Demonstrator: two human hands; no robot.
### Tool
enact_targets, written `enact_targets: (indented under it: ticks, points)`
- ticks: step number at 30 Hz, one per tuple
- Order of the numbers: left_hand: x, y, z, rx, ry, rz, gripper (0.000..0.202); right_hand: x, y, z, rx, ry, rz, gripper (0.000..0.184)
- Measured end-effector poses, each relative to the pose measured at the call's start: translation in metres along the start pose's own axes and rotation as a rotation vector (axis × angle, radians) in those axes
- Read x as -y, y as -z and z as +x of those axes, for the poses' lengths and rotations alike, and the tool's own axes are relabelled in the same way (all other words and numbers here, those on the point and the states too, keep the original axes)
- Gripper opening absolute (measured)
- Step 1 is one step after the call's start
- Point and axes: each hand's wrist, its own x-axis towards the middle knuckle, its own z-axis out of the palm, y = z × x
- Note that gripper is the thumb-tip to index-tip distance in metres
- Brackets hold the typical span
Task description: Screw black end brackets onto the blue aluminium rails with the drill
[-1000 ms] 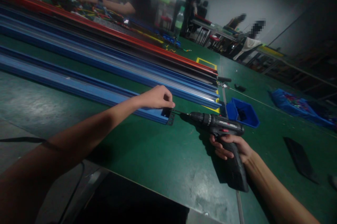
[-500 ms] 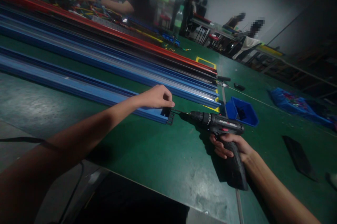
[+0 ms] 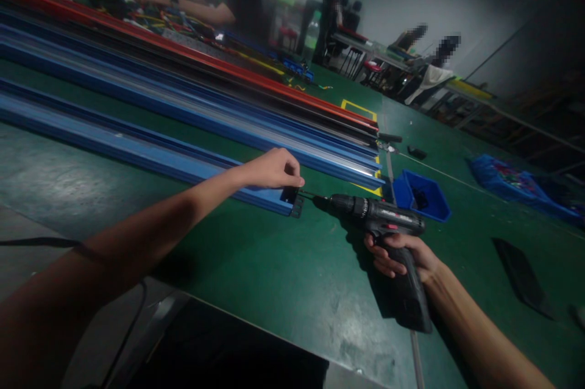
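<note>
A black cordless drill (image 3: 395,218) lies in the grip of my right hand (image 3: 423,258), its fingers wrapped round the handle. The long thin bit points left and reaches the black end cap (image 3: 297,205) of the nearest blue rail (image 3: 159,148). Over that rail's end, my left hand (image 3: 272,168) is closed, thumb and forefinger pinched together beside the bit's tip. Whatever the pinch holds is hidden or too small to make out. The rail lies flat along the green table (image 3: 256,267).
Behind run more blue rails (image 3: 228,111), black ones, and a red rail (image 3: 256,72). To the right stand a blue bin (image 3: 423,197) with dark parts and a blue tray (image 3: 503,175) of small pieces. A flat black piece (image 3: 521,276) lies far right. A co-worker's arm (image 3: 201,10) is across the table.
Almost nothing differs. The view has shifted very slightly; both hands and the drill keep their places at the rail's end.
</note>
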Motion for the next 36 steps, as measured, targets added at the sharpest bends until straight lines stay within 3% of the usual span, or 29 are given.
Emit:
enact_targets:
  ticks: [36]
  points:
    - [-0.0013, 0.0, -0.0003, 0.0, 0.011, -0.002, 0.03, 0.0001, -0.001, 0.0007, 0.003, -0.004, 0.018, 0.024]
